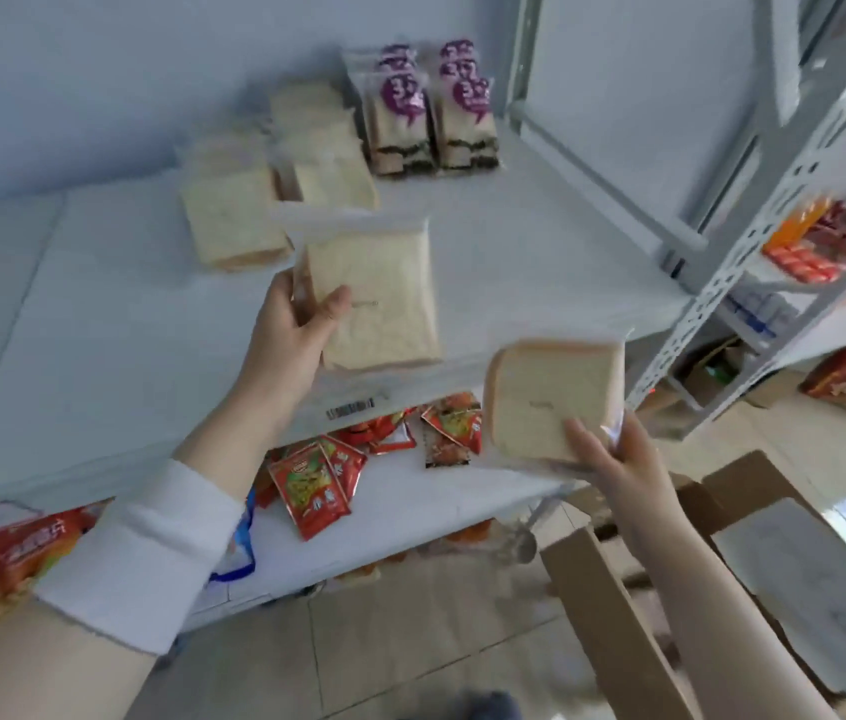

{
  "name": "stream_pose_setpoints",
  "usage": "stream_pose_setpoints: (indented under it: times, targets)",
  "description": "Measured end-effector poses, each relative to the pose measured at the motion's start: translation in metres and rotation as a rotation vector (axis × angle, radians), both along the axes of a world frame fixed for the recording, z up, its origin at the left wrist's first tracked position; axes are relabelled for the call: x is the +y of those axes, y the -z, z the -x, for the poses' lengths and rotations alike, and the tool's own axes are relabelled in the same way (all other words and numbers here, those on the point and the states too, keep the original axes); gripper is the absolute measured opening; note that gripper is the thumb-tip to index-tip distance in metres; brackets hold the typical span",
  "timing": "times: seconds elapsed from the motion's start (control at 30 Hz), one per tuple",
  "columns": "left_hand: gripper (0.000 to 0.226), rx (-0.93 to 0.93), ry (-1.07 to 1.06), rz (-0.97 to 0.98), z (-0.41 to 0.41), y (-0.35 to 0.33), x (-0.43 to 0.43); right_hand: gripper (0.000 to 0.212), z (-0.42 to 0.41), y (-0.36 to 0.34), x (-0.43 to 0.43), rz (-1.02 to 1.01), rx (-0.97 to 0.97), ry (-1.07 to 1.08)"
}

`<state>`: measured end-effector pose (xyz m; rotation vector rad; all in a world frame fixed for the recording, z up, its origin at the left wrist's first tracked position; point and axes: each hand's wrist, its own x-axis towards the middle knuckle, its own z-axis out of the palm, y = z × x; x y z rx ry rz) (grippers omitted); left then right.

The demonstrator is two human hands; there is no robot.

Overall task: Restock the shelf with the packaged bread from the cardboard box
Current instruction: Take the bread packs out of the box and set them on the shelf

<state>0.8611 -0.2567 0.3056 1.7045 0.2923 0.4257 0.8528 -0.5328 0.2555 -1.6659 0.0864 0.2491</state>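
Note:
My left hand (296,324) grips a clear-wrapped pack of sliced white bread (379,298) by its left edge, just above the front of the white shelf (540,241). My right hand (613,454) holds a second bread pack (545,397) by its lower corner, out in front of the shelf edge. Several white bread packs (234,220) lie at the back of the shelf. Beside them stand purple-labelled dark-filled bread packs (431,116). The open cardboard box (618,636) sits on the floor at lower right, its inside mostly hidden.
Red snack packets (317,485) lie on the lower shelf. A perforated grey shelf upright (774,200) rises at right, with orange and red goods (815,241) on the neighbouring rack. Tiled floor (384,641) lies below. The left half of the top shelf holds nothing.

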Motion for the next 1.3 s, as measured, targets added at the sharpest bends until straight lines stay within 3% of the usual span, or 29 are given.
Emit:
stream_pose_setpoints:
  times: [0.1,0.27,0.37,0.53,0.67,0.73,0.97,1.07,1.3]
  targets:
    - [0.034,0.022,-0.128,0.008,-0.001,-0.004,0.051,0.023,-0.046,-0.023,0.048,-0.022,-0.049,-0.077]
    - [0.016,0.053,-0.323,-0.032,-0.031,0.006,0.117,0.054,-0.131,-0.039,0.147,0.023,-0.146,-0.182]
    - [0.025,0.101,-0.396,-0.096,-0.057,0.009,0.131,0.041,-0.173,-0.033,0.191,0.091,-0.145,-0.258]
    - [0.039,0.202,-0.508,-0.284,-0.085,0.017,0.14,0.031,-0.208,-0.016,0.213,0.549,-0.313,-0.32]
    - [0.047,0.211,-0.594,-0.449,-0.09,0.023,0.136,0.067,-0.204,-0.015,0.219,0.671,-0.356,-0.299]
    - [0.054,0.231,-0.595,-0.477,-0.089,0.023,0.131,0.074,-0.199,-0.014,0.223,0.731,-0.403,-0.271]
    - [0.072,0.359,-0.491,-0.569,-0.08,0.009,0.119,0.082,-0.167,-0.026,0.225,0.819,-0.428,-0.19]
    - [0.072,0.322,-0.412,-0.811,-0.069,0.001,0.105,0.08,-0.149,-0.034,0.207,0.917,-0.445,-0.206]
    - [0.063,0.143,0.228,-1.367,-0.084,-0.038,-0.009,0.074,-0.103,-0.058,0.102,1.209,-0.359,-0.197]
